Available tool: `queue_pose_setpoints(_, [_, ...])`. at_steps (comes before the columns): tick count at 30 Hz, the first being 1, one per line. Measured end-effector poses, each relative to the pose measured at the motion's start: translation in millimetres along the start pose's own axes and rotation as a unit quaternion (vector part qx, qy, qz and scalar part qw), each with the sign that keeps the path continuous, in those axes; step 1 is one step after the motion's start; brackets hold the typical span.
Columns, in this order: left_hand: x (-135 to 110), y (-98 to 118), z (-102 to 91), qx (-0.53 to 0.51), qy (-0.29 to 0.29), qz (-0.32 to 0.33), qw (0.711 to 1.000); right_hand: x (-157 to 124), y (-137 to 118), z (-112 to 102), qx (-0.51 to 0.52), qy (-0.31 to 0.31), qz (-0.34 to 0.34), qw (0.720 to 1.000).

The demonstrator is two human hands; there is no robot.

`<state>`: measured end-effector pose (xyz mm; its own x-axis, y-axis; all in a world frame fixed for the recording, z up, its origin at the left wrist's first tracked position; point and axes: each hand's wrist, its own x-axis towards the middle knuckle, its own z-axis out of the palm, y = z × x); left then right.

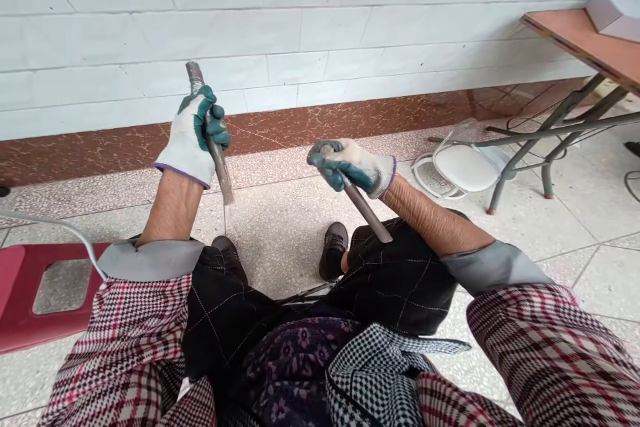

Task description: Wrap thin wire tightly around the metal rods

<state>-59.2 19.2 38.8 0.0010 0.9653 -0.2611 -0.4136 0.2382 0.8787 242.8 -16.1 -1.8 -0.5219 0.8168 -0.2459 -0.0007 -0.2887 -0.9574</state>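
My left hand (193,133), in a white work glove with green-coated fingers, is closed round a grey-brown rod (222,177). This rod slants, its worn upper end above my fist and its lower end towards the floor. In a matching glove, my right hand (353,165) grips a second grey-brown rod (369,213), which points down towards my right knee. A shiny, ridged bit shows on that rod just below my fingers. The two rods are apart, held in front of me above the floor. My fingers hide the middle of the left rod and part of the right one.
A white tiled wall (220,37) with a brown marbled skirting (280,128) stands ahead. To the left is a red plastic stool (15,303) with a pale cable (55,220) across it. At right are a folding-leg table (560,23) and a white round-seated item (465,168) on the floor.
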Motion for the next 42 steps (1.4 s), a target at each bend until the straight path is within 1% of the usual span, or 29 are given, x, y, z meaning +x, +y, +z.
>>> queue_pose_setpoints(2, [2,-4,-1.0,-0.026,0.042,-0.006,0.999,-1,-7,-5,-0.010,0.032,-0.037,0.999])
queue_pose_setpoints(3, [1,-6,-0.9,-0.041,0.054,-0.009,0.998,-2,-11,-8,-0.014,0.045,-0.058,0.997])
queue_pose_setpoints(5, [-2,-12,0.1,-0.037,0.050,-0.033,0.998,-6,-21,-12,-0.015,0.065,-0.101,0.993])
queue_pose_setpoints(7, [-7,-19,1.8,-0.011,0.040,-0.033,0.999,-12,-29,-14,-0.002,0.062,-0.131,0.989])
queue_pose_setpoints(10, [-14,-29,6.5,0.062,0.066,-0.016,0.996,-21,-38,-16,0.012,0.042,-0.155,0.987])
queue_pose_setpoints(12, [-17,-35,10.4,0.099,0.075,-0.011,0.992,-25,-40,-19,0.011,0.041,-0.163,0.986])
queue_pose_setpoints(14, [-17,-36,13.9,0.100,0.057,-0.029,0.993,-27,-41,-22,0.012,0.048,-0.177,0.983])
queue_pose_setpoints(16, [-14,-32,16.1,0.060,0.025,-0.051,0.997,-28,-42,-26,0.017,0.050,-0.188,0.981])
queue_pose_setpoints(17, [-13,-27,16.7,0.037,0.008,-0.054,0.998,-29,-42,-27,0.020,0.052,-0.190,0.980])
queue_pose_setpoints(19, [-9,-16,17.1,0.012,-0.023,-0.039,0.999,-31,-43,-27,0.017,0.065,-0.183,0.981])
queue_pose_setpoints(23, [-5,4,17.0,0.008,-0.068,-0.017,0.998,-32,-48,-29,-0.002,0.119,-0.161,0.980])
queue_pose_setpoints(25, [-5,9,17.7,-0.013,-0.084,-0.008,0.996,-29,-50,-38,0.002,0.141,-0.163,0.976])
queue_pose_setpoints(28, [-7,13,21.3,-0.032,-0.092,0.007,0.995,-20,-45,-58,0.021,0.159,-0.154,0.975])
queue_pose_setpoints(30, [-9,12,24.8,-0.035,-0.099,0.009,0.994,-13,-38,-70,0.031,0.163,-0.137,0.977])
queue_pose_setpoints(32, [-11,11,27.5,-0.018,-0.098,0.014,0.995,-8,-28,-78,0.040,0.167,-0.122,0.978])
queue_pose_setpoints(36, [-7,6,27.2,0.097,-0.069,0.018,0.993,-6,-18,-83,0.061,0.169,-0.115,0.977])
queue_pose_setpoints(39, [10,-7,22.9,0.162,-0.067,-0.006,0.984,-10,-19,-81,0.068,0.173,-0.120,0.975])
queue_pose_setpoints(42, [37,-29,18.6,0.205,-0.048,0.008,0.978,-12,-19,-75,0.050,0.173,-0.108,0.978])
